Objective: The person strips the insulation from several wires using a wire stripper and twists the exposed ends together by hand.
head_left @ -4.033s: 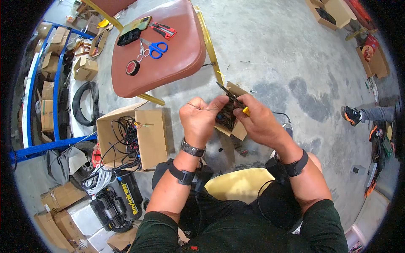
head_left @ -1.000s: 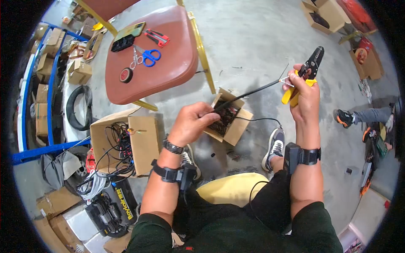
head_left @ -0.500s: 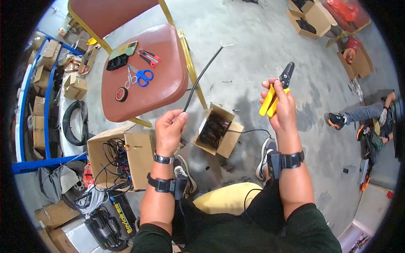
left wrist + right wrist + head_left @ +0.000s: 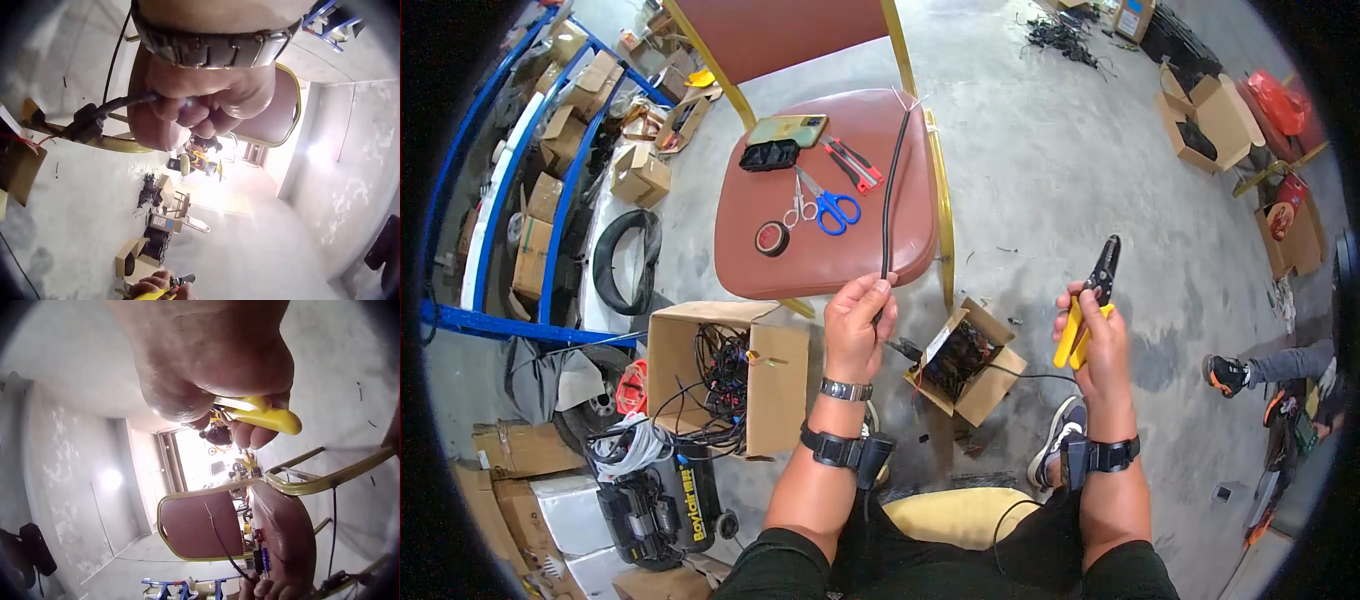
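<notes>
My left hand (image 4: 858, 325) pinches a black cable (image 4: 891, 200) between thumb and fingers. The cable rises over the right side of the chair seat (image 4: 750, 265), and bare pale wire ends (image 4: 908, 101) splay at its tip. Below the hand, a dark connector (image 4: 87, 122) on the cable shows in the left wrist view. My right hand (image 4: 1102, 345) grips wire strippers (image 4: 1104, 270) by their yellow handles, dark jaws pointing up and away. Some space separates the strippers from the cable.
On the seat lie blue scissors (image 4: 835, 212), small silver scissors (image 4: 801, 210), tape (image 4: 772, 238), a red cutter (image 4: 853, 166) and a phone (image 4: 795, 130). Open cartons (image 4: 778, 390) of cables stand on the floor. Beyond the right hand, another person's leg (image 4: 1290, 362) shows.
Both hands were together at the wires with the strippers; they have since drawn apart. The left hand has swung the cable up over the chair, while the right has lowered the strippers.
</notes>
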`<state>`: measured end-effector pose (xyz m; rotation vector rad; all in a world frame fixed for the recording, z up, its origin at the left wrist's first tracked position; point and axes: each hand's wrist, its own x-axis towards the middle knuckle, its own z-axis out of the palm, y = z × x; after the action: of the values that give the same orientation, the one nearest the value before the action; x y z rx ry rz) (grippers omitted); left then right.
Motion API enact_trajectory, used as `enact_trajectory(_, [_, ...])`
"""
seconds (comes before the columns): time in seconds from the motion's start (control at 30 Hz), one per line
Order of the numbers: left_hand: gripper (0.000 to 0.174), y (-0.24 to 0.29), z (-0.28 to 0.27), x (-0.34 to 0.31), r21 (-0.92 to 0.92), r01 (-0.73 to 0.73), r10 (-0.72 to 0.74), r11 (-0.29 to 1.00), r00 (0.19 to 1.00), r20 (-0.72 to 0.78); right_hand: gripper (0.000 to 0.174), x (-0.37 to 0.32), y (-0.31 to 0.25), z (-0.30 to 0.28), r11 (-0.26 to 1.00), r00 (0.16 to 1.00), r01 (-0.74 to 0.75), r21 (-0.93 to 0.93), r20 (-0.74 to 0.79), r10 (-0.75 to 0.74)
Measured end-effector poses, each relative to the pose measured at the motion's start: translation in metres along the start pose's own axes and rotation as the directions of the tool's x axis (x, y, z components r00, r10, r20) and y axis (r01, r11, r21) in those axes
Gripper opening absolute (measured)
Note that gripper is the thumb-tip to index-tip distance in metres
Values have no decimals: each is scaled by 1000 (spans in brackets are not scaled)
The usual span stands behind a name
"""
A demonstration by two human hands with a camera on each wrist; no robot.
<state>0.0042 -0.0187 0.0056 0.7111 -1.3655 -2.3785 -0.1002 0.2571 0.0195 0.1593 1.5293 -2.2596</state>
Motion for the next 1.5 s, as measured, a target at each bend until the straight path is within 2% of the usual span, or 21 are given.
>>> enact_trajectory(0.13, [16, -9, 7, 5, 21, 0, -2, 1000, 996, 94, 25, 6, 8, 3, 996, 998, -54, -65, 33, 56])
enact_trajectory(0.2, [14, -12, 14, 4, 132, 16, -36, 991, 989, 146, 23, 9, 11, 4, 994, 997, -63, -88, 29, 66])
enact_trajectory(0.37, [12, -27, 33, -1, 341, 120, -232, 932, 922, 310, 36, 18, 7, 4, 996, 996, -80, 30, 34, 79])
enact_trajectory(0.47, [11, -39, 40, -2, 505, 57, -290, 861, 871, 396, 38, 25, 3, -1, 986, 997, -53, 160, 61, 44])
enact_trajectory(0.63, [12, -49, 45, 2, 595, 31, -356, 803, 825, 438, 35, 36, -2, -12, 987, 996, -23, 159, 88, 9])
enact_trajectory(0.83, [16, -55, 43, 12, 630, 30, -377, 776, 824, 424, 32, 40, -4, -17, 990, 999, 17, 142, 30, -22])
enact_trajectory(0.93, [19, -45, 42, 19, 735, -94, -392, 671, 797, 459, 28, 48, -5, -24, 982, 998, 54, 183, -51, -45])
enact_trajectory(1.03, [20, -47, 42, 20, 706, -32, -383, 707, 822, 422, 26, 54, -9, -32, 974, 991, 106, 202, -100, -87])
enact_trajectory(1.17, [20, -47, 42, 23, 681, -183, -248, 709, 839, 484, 25, 56, -7, -33, 973, 988, 124, 195, -114, -103])
enact_trajectory(1.33, [21, -52, 34, 22, 711, -205, -222, 673, 861, 459, 25, 52, -7, -27, 982, 988, 137, 129, -88, -127])
enact_trajectory(1.43, [21, -50, 36, 17, 715, -263, -157, 648, 872, 463, 24, 46, -9, -20, 974, 990, 137, 183, -65, -127])
enact_trajectory(1.5, [21, -47, 38, 12, 719, -319, -130, 618, 860, 493, 23, 43, -10, -21, 962, 985, 161, 220, -104, -141])
